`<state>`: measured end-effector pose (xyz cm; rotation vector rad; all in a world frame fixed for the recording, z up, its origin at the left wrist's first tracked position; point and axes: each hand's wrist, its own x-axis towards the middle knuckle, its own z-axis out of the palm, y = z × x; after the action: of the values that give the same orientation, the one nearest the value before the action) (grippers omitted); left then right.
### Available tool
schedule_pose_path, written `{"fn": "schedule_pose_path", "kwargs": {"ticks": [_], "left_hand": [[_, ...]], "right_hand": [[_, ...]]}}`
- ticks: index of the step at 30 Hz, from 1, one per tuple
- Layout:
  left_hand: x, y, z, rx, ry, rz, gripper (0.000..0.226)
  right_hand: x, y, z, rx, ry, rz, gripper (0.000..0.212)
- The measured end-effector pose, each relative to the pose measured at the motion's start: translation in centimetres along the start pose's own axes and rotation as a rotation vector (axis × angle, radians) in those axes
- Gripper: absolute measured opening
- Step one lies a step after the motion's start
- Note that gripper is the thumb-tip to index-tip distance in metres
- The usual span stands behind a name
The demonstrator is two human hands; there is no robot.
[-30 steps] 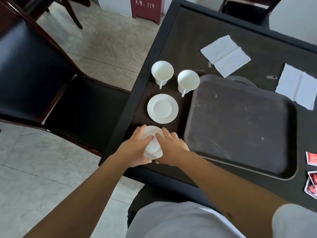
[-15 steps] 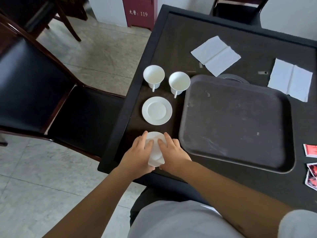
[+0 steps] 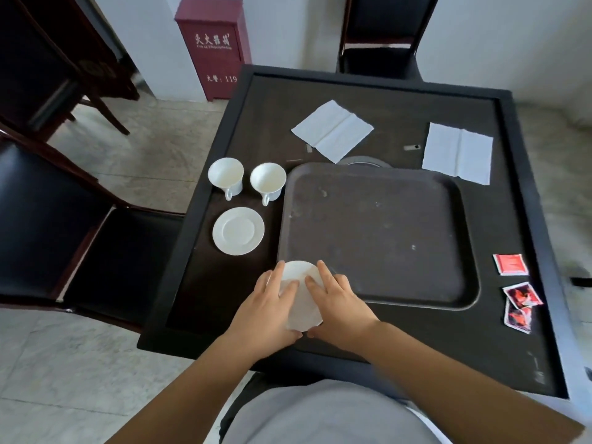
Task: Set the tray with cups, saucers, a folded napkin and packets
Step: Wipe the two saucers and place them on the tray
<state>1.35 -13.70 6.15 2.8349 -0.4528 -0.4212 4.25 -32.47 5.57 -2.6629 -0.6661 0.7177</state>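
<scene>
Dark and square, the table (image 3: 320,91) stood on a pale tiled floor with black chairs around it and a red cabinet (image 3: 213,46) by the wall. Both hands held a white saucer (image 3: 299,296) just off the near left corner of the tray (image 3: 378,232): the left hand (image 3: 266,309) and the right hand (image 3: 339,302) gripped its opposite edges, fingers laid over the top. A second saucer (image 3: 238,230) and two cups (image 3: 226,176) (image 3: 268,181) sat left of the tray, two napkins (image 3: 333,129) (image 3: 458,152) beyond it, and red packets (image 3: 511,263) to its right.
</scene>
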Motion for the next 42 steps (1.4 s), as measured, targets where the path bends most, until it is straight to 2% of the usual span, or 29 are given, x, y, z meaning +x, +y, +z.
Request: {"fn": "schedule_pose_path", "kwargs": {"ticks": [11, 20, 30, 42], "left_hand": [[6.6, 9.7, 0.1, -0.009, -0.064, 0.157, 0.083], [14.4, 14.9, 0.3, -0.003, -0.1, 0.203, 0.083], [23.8, 16.3, 1.3, -0.04, -0.139, 0.193, 0.084], [33.9, 15.3, 3.7, -0.092, -0.128, 0.125, 0.09]], "right_hand": [[-6.8, 8.9, -2.9, 0.143, 0.085, 0.141, 0.103], [-6.7, 16.9, -4.9, 0.233, 0.165, 0.24, 0.103], [-2.2, 24.5, -6.9, 0.272, 0.202, 0.277, 0.093], [4.9, 32.3, -9.5, 0.246, 0.245, 0.211, 0.079]]}}
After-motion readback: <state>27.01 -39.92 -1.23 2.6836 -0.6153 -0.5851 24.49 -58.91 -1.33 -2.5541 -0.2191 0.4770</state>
